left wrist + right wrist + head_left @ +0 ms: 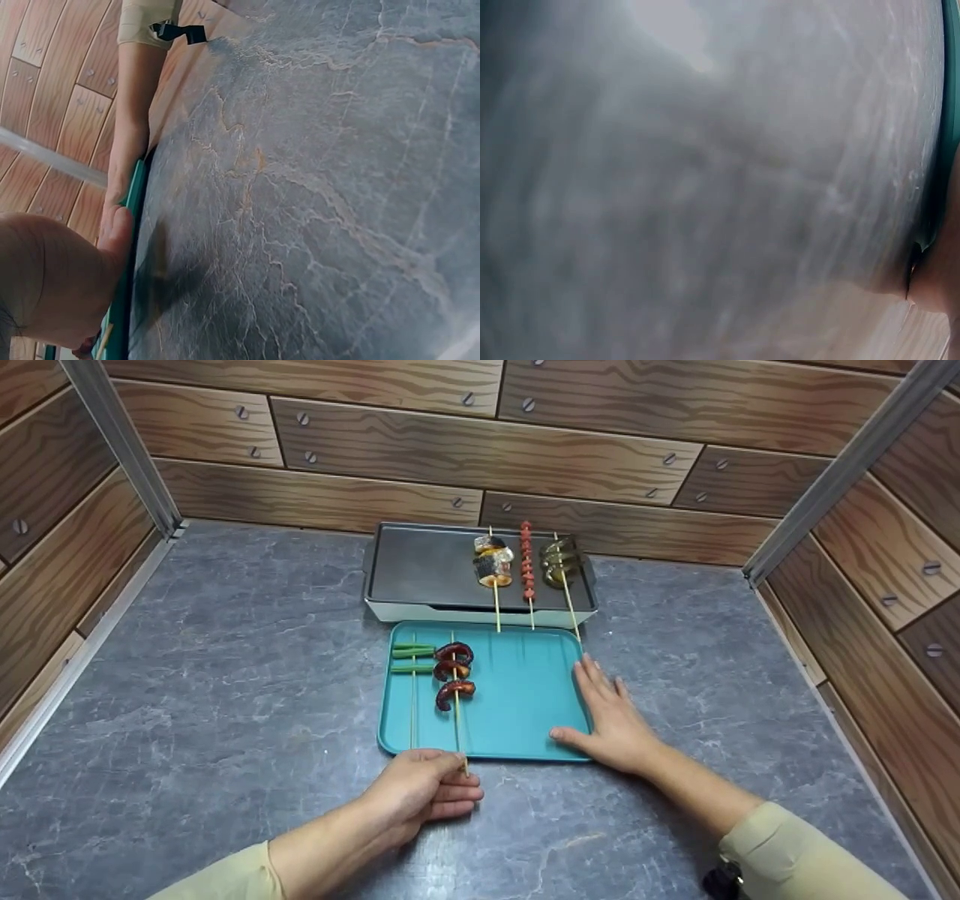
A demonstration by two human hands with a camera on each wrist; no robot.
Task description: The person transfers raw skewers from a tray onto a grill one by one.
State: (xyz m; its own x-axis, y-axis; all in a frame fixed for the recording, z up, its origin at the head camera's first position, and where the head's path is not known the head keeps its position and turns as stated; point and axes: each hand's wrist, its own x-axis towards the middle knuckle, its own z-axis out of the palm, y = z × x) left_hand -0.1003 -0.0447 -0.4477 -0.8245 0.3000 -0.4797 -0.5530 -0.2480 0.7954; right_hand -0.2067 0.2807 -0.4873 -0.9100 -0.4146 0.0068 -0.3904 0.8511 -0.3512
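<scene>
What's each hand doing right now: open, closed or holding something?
Left hand: holding the lower end of the dark-red skewer.
Right hand: open, touching the right side of the blue-green tray.

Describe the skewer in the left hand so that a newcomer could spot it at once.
Find the turquoise tray in front of the dark griddle. At the tray's left side, look for the skewer whose bare near end the left hand pinches. Three curled, dark-red pieces set it apart from its neighbour, the green-stalk skewer.
</scene>
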